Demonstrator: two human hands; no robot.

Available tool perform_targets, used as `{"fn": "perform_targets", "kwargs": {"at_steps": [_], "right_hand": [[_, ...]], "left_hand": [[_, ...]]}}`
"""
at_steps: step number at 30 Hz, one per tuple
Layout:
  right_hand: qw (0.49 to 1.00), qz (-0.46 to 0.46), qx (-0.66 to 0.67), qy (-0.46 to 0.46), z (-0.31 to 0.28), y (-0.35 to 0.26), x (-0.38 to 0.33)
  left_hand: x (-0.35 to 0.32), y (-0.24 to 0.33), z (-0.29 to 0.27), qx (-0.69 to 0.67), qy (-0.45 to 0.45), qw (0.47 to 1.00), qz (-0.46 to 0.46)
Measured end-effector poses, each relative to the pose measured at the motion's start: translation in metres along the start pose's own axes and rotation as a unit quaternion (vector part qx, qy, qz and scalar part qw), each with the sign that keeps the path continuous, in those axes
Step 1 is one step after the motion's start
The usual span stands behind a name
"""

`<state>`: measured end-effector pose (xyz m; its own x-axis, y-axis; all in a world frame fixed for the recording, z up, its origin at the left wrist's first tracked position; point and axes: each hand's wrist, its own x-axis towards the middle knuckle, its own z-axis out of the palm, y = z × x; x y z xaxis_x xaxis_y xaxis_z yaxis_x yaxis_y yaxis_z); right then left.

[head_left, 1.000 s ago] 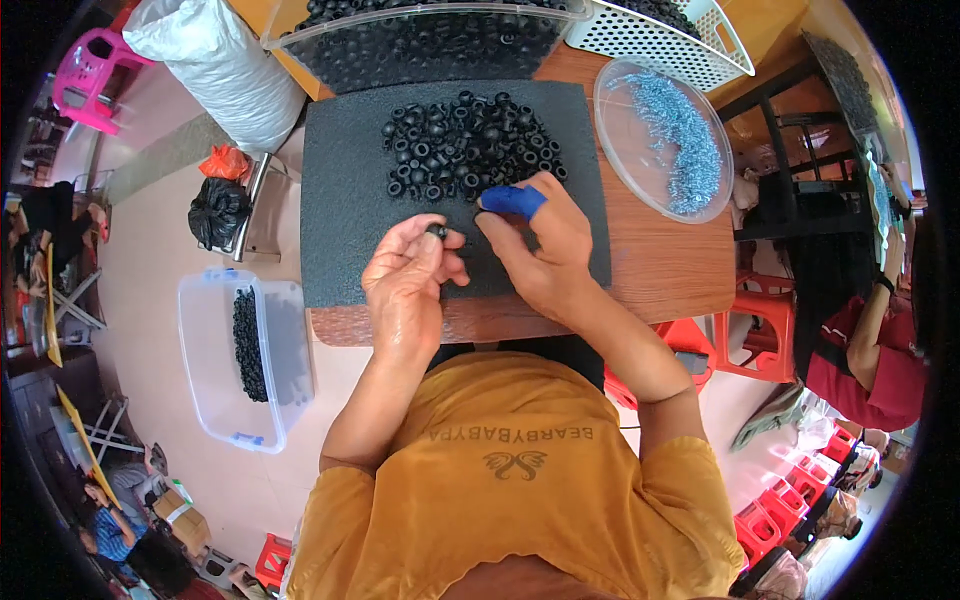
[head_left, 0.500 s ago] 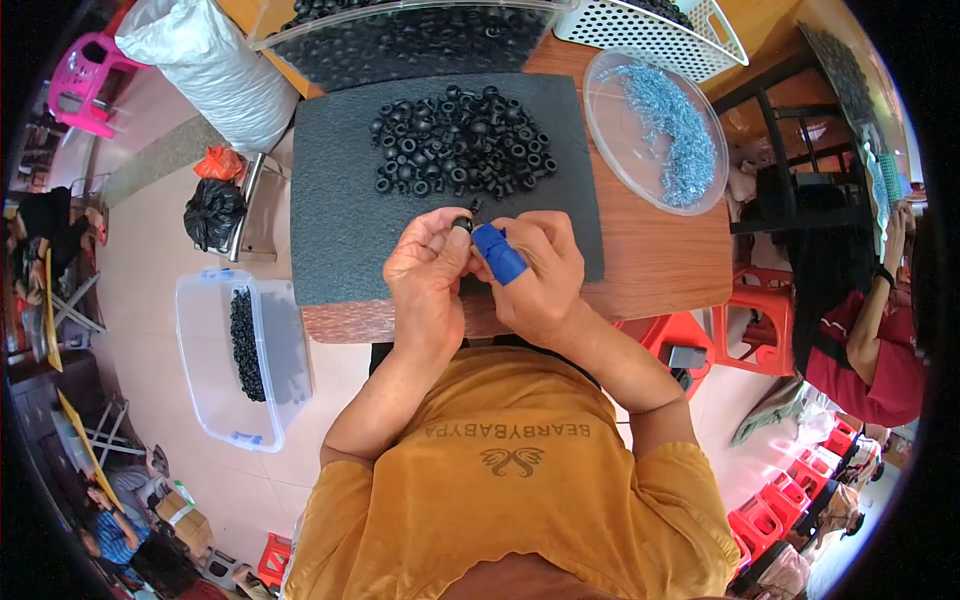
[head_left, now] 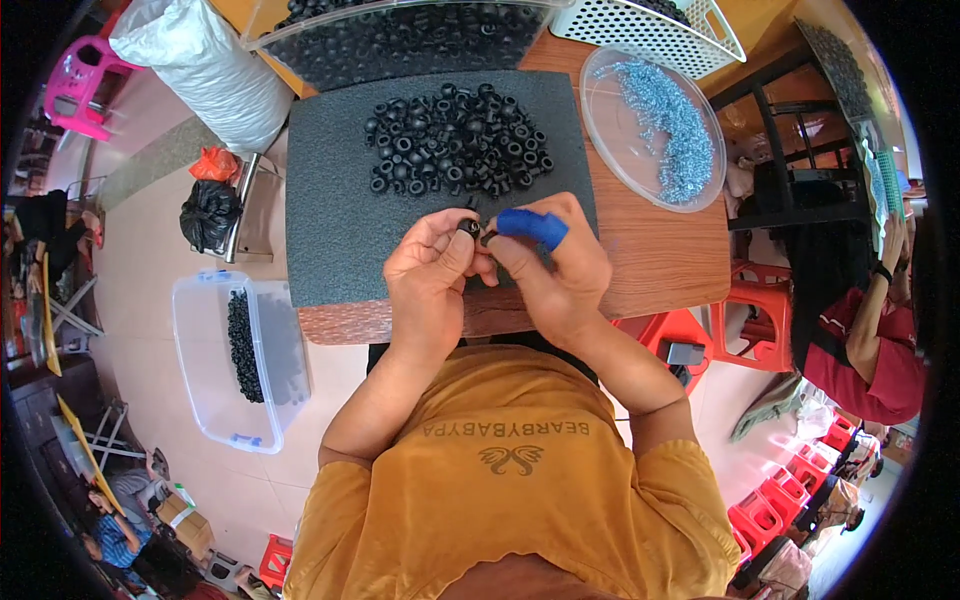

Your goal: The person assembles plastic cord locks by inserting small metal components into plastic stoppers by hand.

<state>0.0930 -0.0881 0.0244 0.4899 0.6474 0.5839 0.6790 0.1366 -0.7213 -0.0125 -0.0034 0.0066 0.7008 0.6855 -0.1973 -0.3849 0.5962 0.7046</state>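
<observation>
My left hand (head_left: 430,270) pinches a small black hollow plastic part (head_left: 468,228) between thumb and fingers, its open end showing. Close beside it, my right hand (head_left: 556,262), with blue tape (head_left: 533,227) wrapped round one finger, is closed on a small black piece (head_left: 489,239) that its fingertips partly hide. Both hands are over the near part of a dark grey mat (head_left: 335,200). Beyond them on the mat lies a loose pile of similar black parts (head_left: 455,145).
A clear round lid (head_left: 612,130) holding small bluish metallic pieces (head_left: 690,160) lies on the wooden table (head_left: 660,265). Behind the mat stand a clear bin (head_left: 400,50) of black parts and a white perforated basket (head_left: 650,38). A clear tub (head_left: 205,380) is at the left; red stools (head_left: 755,320) stand right.
My right hand has drawn slightly right, away from the left, and its taped finger has turned to lie more level. The left hand still holds the black part in nearly the same place.
</observation>
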Motion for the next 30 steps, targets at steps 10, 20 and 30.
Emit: {"fn": "perform_targets", "kwargs": {"at_steps": [10,20,30], "right_hand": [[0.961,0.191,0.194,0.055,0.003,-0.002,-0.006],[0.984,0.125,0.122,0.036,-0.004,0.006,-0.007],[0.999,0.01,0.013,0.032,-0.007,0.007,-0.004]], "left_hand": [[-0.003,0.001,0.005,-0.031,-0.029,0.998,-0.039],[-0.005,0.003,0.008,0.009,-0.027,0.998,-0.053],[-0.009,-0.005,0.011,0.078,-0.032,0.996,0.017]]}}
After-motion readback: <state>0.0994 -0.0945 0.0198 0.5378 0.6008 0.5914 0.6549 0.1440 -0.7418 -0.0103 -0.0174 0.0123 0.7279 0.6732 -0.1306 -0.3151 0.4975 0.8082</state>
